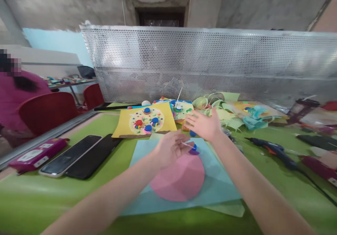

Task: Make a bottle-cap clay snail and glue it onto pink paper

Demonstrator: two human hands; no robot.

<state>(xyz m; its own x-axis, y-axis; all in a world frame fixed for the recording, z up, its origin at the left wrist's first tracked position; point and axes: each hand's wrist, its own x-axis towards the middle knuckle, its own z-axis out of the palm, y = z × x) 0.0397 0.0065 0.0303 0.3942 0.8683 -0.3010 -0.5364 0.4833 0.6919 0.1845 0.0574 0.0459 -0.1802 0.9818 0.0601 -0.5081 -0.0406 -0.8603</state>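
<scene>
A pink paper circle lies on a light blue sheet in front of me. My left hand is over the circle's upper left edge, its fingers curled in; a thin whitish strand shows at the fingertips, but what they grip is unclear. Just right of those fingers, a blue bottle cap with a purple piece under it is at the circle's top edge. My right hand is raised beyond the sheet, fingers spread and holding nothing visible. Below its fingers sits another blue cap.
A yellow sheet with a cap-decorated circle lies behind. Two phones and a purple pack are left. Rightward are a glue gun with cord, green paper scraps and a dark cup. A perforated metal screen stands behind.
</scene>
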